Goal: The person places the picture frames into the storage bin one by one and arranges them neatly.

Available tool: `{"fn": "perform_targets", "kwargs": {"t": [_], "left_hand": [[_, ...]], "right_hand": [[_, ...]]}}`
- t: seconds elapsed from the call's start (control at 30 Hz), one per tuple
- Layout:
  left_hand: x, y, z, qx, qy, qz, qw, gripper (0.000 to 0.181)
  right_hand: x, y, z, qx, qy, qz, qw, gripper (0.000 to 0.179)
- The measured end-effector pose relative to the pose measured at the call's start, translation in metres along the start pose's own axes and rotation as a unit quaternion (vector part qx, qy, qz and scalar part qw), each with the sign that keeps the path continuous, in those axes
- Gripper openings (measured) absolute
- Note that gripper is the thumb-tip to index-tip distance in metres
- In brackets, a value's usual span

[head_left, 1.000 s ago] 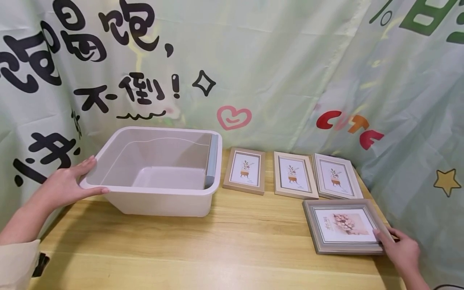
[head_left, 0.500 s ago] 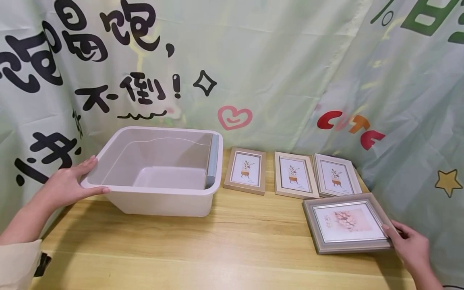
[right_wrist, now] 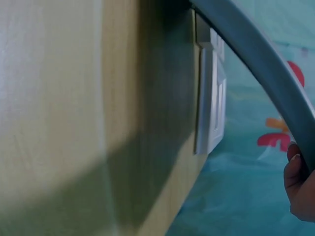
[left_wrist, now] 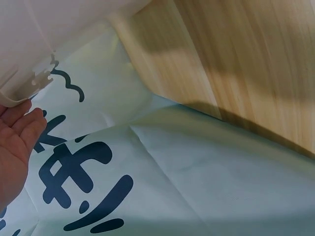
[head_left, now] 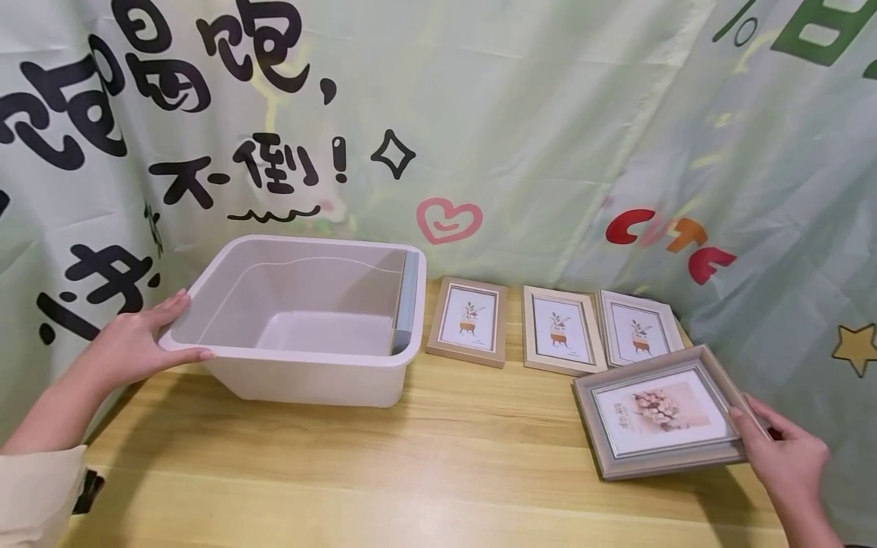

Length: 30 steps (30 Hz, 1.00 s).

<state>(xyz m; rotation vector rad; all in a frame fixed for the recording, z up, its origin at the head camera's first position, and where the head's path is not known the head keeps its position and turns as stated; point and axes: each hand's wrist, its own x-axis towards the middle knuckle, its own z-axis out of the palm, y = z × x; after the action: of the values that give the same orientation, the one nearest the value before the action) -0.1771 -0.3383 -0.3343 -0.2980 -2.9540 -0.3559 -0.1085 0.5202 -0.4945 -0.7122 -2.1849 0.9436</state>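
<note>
Curtain (head_left: pixel 534 152) behind bin (head_left: pixel 315 382) and frames (head_left: pixel 565 329)

Left grip (head_left: pixel 137 346), right grip (head_left: pixel 788 449) pinching (forearms (head_left: pixel 51 411) spread apart).

wood-grain table (head_left: pixel 452 472) | pale bin (head_left: pixel 308 380) — open side up | face-up at back: tan frame (head_left: pixel 467 320), beige frame (head_left: pixel 564 331), white frame (head_left: pixel 637 327)

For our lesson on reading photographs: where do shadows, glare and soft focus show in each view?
Head view: pale glare on the yellowish wooden tabletop, and shadow beneath the tilted grey-brown rectangular picture frame; left wrist view: soft-edged shadow on the tabletop; right wrist view: a broad dark shadow across the tabletop, and the printed green fabric backdrop looks soft.
</note>
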Motion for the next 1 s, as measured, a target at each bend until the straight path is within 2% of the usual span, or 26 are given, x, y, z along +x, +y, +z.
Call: {"fn": "perform_targets", "kwargs": {"t": [0.07, 0.2, 0.3, 0.37, 0.63, 0.8, 0.9, 1.0], "left_hand": [[0.001, 0.001, 0.0, -0.002, -0.002, -0.002, 1.0, 0.1], [0.001, 0.001, 0.0, -0.006, -0.002, -0.004, 1.0, 0.1], [0.001, 0.001, 0.0, -0.005, 0.001, -0.002, 1.0, 0.1], [0.001, 0.001, 0.0, -0.004, 0.003, -0.001, 1.0, 0.099], [0.001, 0.002, 0.001, -0.008, -0.004, -0.008, 0.9999, 0.1], [0.001, 0.001, 0.001, -0.007, -0.002, -0.005, 1.0, 0.1], [0.001, 0.001, 0.001, -0.006, -0.003, -0.004, 1.0, 0.1], [0.001, 0.0, 0.001, -0.005, -0.005, -0.004, 1.0, 0.1]], "right_hand": [[-0.009, -0.021, -0.003, -0.001, 0.007, -0.034, 0.9994, 0.036], [-0.039, -0.095, -0.02, 0.008, -0.011, -0.083, 0.9964, 0.034], [-0.059, -0.141, -0.032, -0.005, -0.026, -0.146, 0.9889, 0.04], [-0.068, -0.157, -0.035, -0.012, -0.022, -0.194, 0.9807, 0.042], [-0.079, -0.184, -0.033, -0.002, -0.007, -0.296, 0.9552, 0.032], [-0.084, -0.196, -0.026, 0.01, 0.01, -0.373, 0.9276, 0.033], [-0.088, -0.205, -0.021, 0.01, 0.011, -0.403, 0.9151, 0.035], [-0.093, -0.214, -0.014, 0.012, 0.02, -0.432, 0.9015, 0.044]]}}
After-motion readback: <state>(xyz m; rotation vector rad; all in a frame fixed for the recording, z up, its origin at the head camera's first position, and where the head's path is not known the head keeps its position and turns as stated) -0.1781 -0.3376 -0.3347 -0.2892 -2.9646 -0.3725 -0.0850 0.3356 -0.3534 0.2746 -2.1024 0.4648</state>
